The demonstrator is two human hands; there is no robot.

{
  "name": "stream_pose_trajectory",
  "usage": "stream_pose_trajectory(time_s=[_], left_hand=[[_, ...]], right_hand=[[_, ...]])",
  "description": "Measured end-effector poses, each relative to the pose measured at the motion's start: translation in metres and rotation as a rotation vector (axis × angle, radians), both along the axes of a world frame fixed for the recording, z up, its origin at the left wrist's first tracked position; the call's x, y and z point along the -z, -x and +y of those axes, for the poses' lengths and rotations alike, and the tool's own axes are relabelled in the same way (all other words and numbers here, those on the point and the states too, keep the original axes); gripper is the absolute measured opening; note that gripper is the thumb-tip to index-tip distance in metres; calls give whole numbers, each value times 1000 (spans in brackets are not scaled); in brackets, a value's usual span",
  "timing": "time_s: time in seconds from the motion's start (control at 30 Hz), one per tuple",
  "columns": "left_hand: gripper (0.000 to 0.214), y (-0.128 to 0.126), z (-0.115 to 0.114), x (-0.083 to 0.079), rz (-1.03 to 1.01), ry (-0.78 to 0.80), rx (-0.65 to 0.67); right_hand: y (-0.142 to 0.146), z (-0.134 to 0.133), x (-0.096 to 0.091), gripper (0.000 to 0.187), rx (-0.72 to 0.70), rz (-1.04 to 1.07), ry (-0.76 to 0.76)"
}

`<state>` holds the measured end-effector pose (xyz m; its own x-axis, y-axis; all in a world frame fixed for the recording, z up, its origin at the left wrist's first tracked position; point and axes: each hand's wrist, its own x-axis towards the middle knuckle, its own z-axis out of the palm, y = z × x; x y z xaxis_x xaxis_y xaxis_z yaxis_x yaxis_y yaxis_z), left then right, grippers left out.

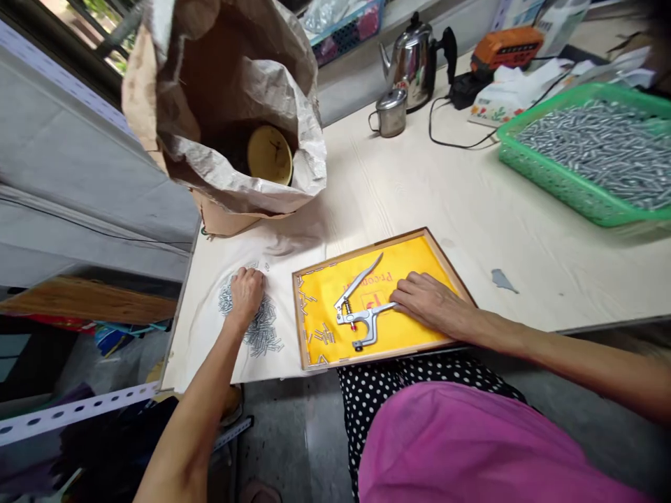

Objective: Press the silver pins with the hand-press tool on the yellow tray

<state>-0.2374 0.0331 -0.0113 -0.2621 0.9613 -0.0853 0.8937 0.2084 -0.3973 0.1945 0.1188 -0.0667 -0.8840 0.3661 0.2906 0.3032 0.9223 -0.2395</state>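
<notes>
My left hand is over a pile of small metal pins at the table's left end. Its fingers curl down into the pile, and the fingertips are hidden. My right hand rests over a shallow wooden-edged tray with a yellow lining. Its fingers close at the handle end of silver snap pliers, whose two handles are spread apart. Several loose pins lie along the tray's left side.
A large open paper sack stands behind the pin pile, with a yellowish round container inside. A green basket of metal pieces sits at right. Behind are a lidded metal cup, a kettle and an orange-and-black device with a cord.
</notes>
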Motion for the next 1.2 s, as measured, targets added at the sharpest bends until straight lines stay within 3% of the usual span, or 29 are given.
stream_pose_trajectory(time_s=[0.2, 0.4, 0.63, 0.8, 1.0, 1.1, 1.2], left_hand=[[34, -18, -1, -3, -152, 15, -39], [36, -21, 0, -13, -194, -97, -247], [34, -23, 0, -9, -215, -27, -184], [36, -34, -11, -7, -189, 54, -84], [33, -38, -21, -11, -176, 41, -87], [30, -47, -20, -18, -226, -60, -94], [23, -81, -24, -26, -529, -326, -189]], right_hand=[[0, 1, 2, 21, 3, 0, -8], [0, 0, 9, 23, -3, 40, -54], [0, -1, 15, 19, -8, 27, -58], [1, 0, 12, 22, -4, 21, -44], [0, 0, 6, 22, -11, 48, -57], [1, 0, 2, 22, -5, 29, -63], [1, 0, 0, 21, -1, -3, -44]])
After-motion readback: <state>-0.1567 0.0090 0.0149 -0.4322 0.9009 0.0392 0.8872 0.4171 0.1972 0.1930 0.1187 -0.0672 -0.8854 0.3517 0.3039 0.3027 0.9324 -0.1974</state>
